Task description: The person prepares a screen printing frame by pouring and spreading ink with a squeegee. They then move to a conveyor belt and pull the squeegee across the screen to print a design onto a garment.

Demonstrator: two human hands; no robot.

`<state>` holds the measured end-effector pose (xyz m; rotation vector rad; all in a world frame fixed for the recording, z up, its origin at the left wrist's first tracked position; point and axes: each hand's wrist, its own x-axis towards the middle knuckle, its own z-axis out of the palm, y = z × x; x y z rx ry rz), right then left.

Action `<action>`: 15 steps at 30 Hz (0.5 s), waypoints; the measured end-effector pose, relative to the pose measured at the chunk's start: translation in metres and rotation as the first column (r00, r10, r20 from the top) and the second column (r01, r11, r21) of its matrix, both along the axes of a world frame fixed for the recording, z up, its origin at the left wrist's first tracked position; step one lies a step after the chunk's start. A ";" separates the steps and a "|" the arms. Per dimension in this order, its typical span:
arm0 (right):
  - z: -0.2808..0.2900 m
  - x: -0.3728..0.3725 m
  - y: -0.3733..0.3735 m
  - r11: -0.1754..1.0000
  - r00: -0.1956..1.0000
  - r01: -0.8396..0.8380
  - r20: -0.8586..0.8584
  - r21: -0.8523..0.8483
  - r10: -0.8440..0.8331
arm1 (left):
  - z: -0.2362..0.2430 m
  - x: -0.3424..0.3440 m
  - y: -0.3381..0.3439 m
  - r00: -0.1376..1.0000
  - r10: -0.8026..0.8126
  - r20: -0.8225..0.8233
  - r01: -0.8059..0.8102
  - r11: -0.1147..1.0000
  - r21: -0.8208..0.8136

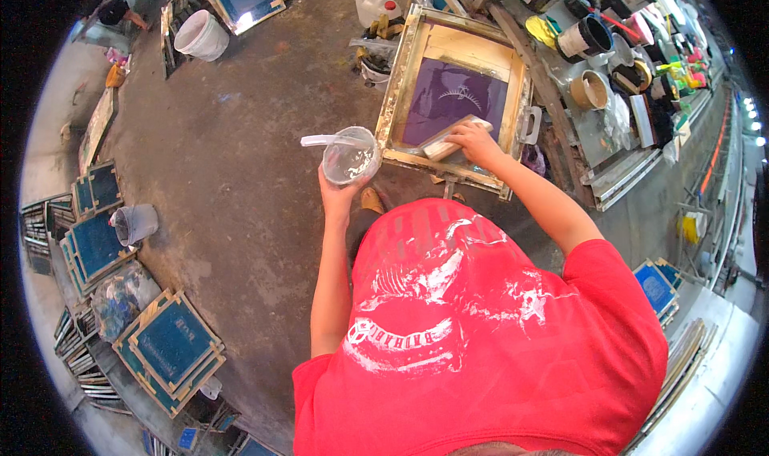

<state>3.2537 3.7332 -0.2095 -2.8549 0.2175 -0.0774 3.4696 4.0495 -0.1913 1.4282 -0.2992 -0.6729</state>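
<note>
My left hand grips a clear plastic tub from its near side. A pale handle leans out over the tub's left rim, and some whitish stuff shows inside. To the right, my right hand is closed on a wood-handled squeegee, which lies slantwise at the near end of a wooden screen frame. The frame's purple mesh carries a pale curved design with a small figure at its top. Whether the squeegee's blade touches the mesh is hidden.
Beyond the frame stands a white jug with a red cap. Ink pots and a tan tub crowd the bench at right. Blue screens lean at left, near a clear bucket. A white bucket stands farther off.
</note>
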 end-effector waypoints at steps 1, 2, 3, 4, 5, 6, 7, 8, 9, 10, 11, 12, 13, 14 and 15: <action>0.007 -0.013 -0.002 0.998 0.998 0.057 0.012 0.013 -0.057 | -0.007 -0.001 -0.006 1.000 0.002 -0.004 -0.002 1.000 0.008; 0.012 -0.020 -0.006 0.993 0.993 0.112 0.023 0.027 -0.112 | -0.013 -0.002 -0.010 1.000 0.006 -0.009 -0.006 1.000 0.016; 0.017 -0.024 -0.007 0.981 0.982 0.188 -0.015 0.052 -0.187 | -0.017 -0.005 -0.014 1.000 -0.004 -0.025 0.005 0.999 0.039; 0.017 -0.023 -0.011 0.972 0.975 0.220 0.023 0.086 -0.223 | -0.024 -0.006 -0.017 0.999 -0.010 -0.040 0.011 0.999 0.035; 0.017 -0.014 -0.017 0.961 0.965 0.248 0.061 0.120 -0.256 | -0.033 -0.006 -0.019 0.998 -0.014 -0.055 0.015 0.999 0.031; 0.016 -0.007 -0.023 0.948 0.951 0.276 0.095 0.157 -0.293 | -0.043 -0.008 -0.022 0.997 -0.020 -0.071 0.022 0.999 0.029; 0.015 0.001 -0.027 0.935 0.944 0.309 0.064 0.172 -0.324 | -0.048 -0.009 -0.024 0.997 -0.029 -0.076 0.031 0.999 0.036; 0.014 0.011 -0.032 0.922 0.936 0.339 0.033 0.187 -0.351 | -0.054 -0.011 -0.026 0.996 -0.035 -0.082 0.038 0.998 0.042; 0.011 0.023 -0.036 0.906 0.925 0.371 0.002 0.204 -0.379 | -0.057 -0.013 -0.026 0.995 -0.043 -0.085 0.047 0.997 0.053; 0.008 0.034 -0.038 0.889 0.914 0.401 -0.029 0.221 -0.405 | -0.056 -0.014 -0.026 0.995 -0.047 -0.084 0.051 0.997 0.057; 0.006 0.045 -0.040 0.870 0.910 0.412 -0.067 0.270 -0.410 | -0.056 -0.016 -0.024 0.995 -0.048 -0.084 0.053 0.997 0.060; 0.002 0.055 -0.043 0.848 0.905 0.424 -0.105 0.317 -0.413 | -0.054 -0.017 -0.024 0.995 -0.050 -0.084 0.055 0.996 0.064; -0.003 0.062 -0.046 0.823 0.898 0.440 -0.146 0.359 -0.416 | -0.051 -0.019 -0.023 0.996 -0.051 -0.074 0.057 0.996 0.075; -0.007 0.070 -0.050 0.807 0.898 0.440 -0.217 0.395 -0.384 | -0.047 -0.020 -0.020 0.997 -0.052 -0.063 0.057 0.995 0.087; -0.013 0.078 -0.054 0.788 0.895 0.439 -0.286 0.431 -0.342 | -0.042 -0.022 -0.017 0.997 -0.047 -0.054 0.053 0.993 0.101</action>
